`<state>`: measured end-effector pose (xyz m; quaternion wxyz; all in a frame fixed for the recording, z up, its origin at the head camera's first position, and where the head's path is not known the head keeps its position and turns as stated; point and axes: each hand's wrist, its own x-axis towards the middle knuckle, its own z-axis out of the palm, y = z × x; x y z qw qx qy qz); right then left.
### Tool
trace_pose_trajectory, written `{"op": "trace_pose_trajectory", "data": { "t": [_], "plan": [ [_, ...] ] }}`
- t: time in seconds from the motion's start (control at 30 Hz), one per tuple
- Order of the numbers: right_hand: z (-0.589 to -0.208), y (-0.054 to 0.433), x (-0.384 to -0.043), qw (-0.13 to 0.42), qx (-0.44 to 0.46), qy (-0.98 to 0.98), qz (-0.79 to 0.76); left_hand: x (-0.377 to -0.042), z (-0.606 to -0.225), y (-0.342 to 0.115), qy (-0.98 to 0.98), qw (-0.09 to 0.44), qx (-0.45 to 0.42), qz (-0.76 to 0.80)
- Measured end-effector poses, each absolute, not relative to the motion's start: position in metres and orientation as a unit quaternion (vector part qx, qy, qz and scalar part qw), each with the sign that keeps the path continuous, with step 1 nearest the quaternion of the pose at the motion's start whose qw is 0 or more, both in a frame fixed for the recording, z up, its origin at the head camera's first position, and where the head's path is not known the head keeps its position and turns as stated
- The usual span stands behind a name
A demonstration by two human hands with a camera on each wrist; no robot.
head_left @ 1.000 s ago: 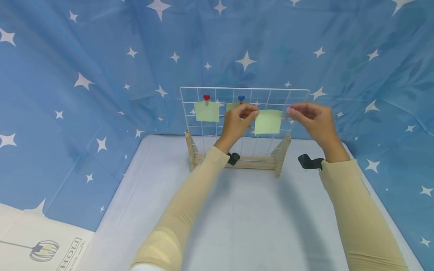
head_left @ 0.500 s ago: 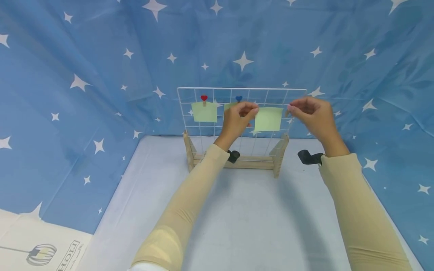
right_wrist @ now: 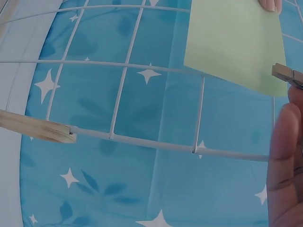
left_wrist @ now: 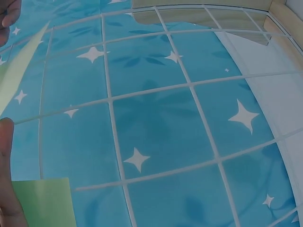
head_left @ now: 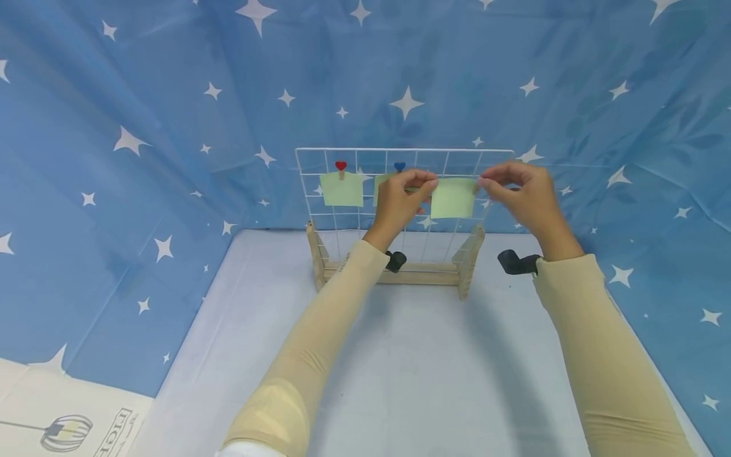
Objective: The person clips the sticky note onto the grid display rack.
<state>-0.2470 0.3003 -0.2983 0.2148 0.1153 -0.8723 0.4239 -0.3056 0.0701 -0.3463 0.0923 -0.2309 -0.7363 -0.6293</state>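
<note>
My left hand (head_left: 400, 202) pinches a pale green paper note (head_left: 453, 200) by its left edge, in front of a white wire grid (head_left: 387, 150). At the note's right side, my right hand (head_left: 526, 198) grips a small wooden clothespin (right_wrist: 286, 73). In the right wrist view the clothespin's tip overlaps the note's corner; whether they touch I cannot tell. Two more green notes hang on the grid, the left one (head_left: 341, 190) under a red heart clip (head_left: 341, 166). The other, below a blue heart clip (head_left: 400, 166), is partly hidden by my left hand.
A wooden stand (head_left: 471, 263) holds the grid upright on a white-covered table (head_left: 394, 355). Behind it hangs a blue cloth (head_left: 171, 76) with white stars. Printed cream fabric (head_left: 68, 412) lies at the lower left.
My right hand has come left with the clothespin, closing the gap to the note's right edge. The note has risen slightly in my left hand. The head view has shifted a little.
</note>
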Motion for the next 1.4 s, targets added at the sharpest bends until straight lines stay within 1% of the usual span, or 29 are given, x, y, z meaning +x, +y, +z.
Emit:
{"op": "trace_pose_trajectory", "data": {
  "t": [0.17, 0.43, 0.6, 0.77, 1.07, 1.17, 1.27, 1.4],
  "plan": [
    [-0.297, 0.300, -0.251, 0.224, 0.115, -0.876, 0.411, -0.308, -0.346, 0.072, -0.738, 0.100, -0.230, -0.626],
    [-0.292, 0.295, -0.254, 0.241, 0.099, -0.855, 0.448, -0.307, -0.345, 0.076, -0.741, 0.111, -0.227, -0.622],
    [-0.290, 0.287, -0.258, 0.260, 0.116, -0.857, 0.430, -0.305, -0.344, 0.078, -0.738, 0.136, -0.223, -0.622],
    [-0.289, 0.280, -0.264, 0.274, 0.150, -0.871, 0.380, -0.302, -0.344, 0.081, -0.740, 0.166, -0.213, -0.616],
    [-0.280, 0.268, -0.266, 0.233, 0.128, -0.898, 0.351, -0.298, -0.343, 0.082, -0.742, 0.174, -0.206, -0.614],
    [-0.280, 0.265, -0.265, 0.232, 0.113, -0.894, 0.367, -0.298, -0.343, 0.082, -0.743, 0.178, -0.212, -0.610],
    [-0.284, 0.264, -0.264, 0.252, 0.096, -0.872, 0.408, -0.298, -0.345, 0.080, -0.744, 0.177, -0.218, -0.607],
    [-0.292, 0.268, -0.264, 0.304, 0.094, -0.833, 0.453, -0.298, -0.349, 0.077, -0.743, 0.174, -0.228, -0.604]
  ]
}}
